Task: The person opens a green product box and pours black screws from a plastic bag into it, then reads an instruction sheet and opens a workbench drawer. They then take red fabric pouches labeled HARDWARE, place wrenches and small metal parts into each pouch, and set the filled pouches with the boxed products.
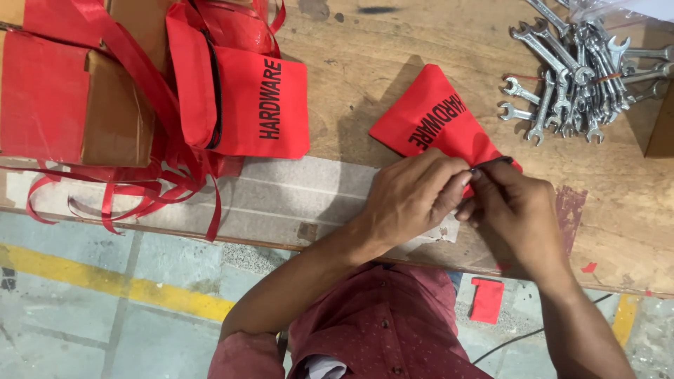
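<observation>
Head view looks down on your wooden workbench (393, 42), where both your hands meet at the near corner of a red fabric pouch (432, 116) lying flat on the wood. Your left hand (411, 196) rests on the pouch's lower edge with its fingers curled and pinched at the dark zipper edge (491, 163). Your right hand (516, 207) pinches the same edge from the other side, fingertips closed tight on it. Whether anything is inside the pouch, you cannot tell from here; it looks flat.

To your left sits a stack of more red pouches (239, 91), beside cardboard boxes (70, 98) wrapped in red tape, with loose red ribbon (140, 189) hanging over the bench edge. At the far right lies a heap of steel spanners (579, 70), well apart from your hands.
</observation>
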